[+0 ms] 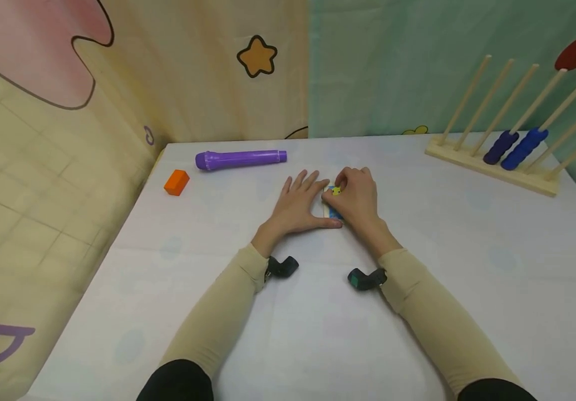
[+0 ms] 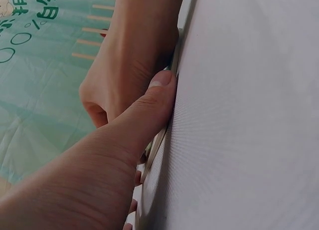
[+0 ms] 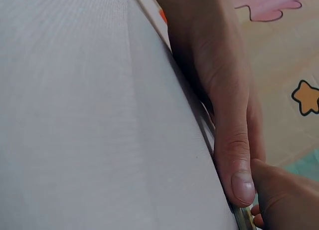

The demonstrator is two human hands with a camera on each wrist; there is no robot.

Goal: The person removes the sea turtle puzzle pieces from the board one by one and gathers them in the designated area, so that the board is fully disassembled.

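A small flat board (image 1: 333, 214) with a blue and yellow picture and a pale edge lies on the table, largely covered by the hands. My left hand (image 1: 295, 209) rests on the tabletop with fingers spread; its index finger and thumb border the board's left side and near edge. In the left wrist view, the left thumb (image 2: 158, 93) lies along that edge. Over the board, my right hand (image 1: 360, 195) has curled fingers, and its thumb and index finger pinch at a small yellow piece (image 1: 336, 190). The piece's full shape is hidden by the fingers.
A purple toy microphone (image 1: 242, 160) lies at the back left, with an orange block (image 1: 176, 182) nearby. At the back right stands a wooden peg rack (image 1: 493, 167) with dark blue and blue beads on two of its rods. Printed curtains (image 1: 207, 72) hang behind the white table (image 1: 338, 334).
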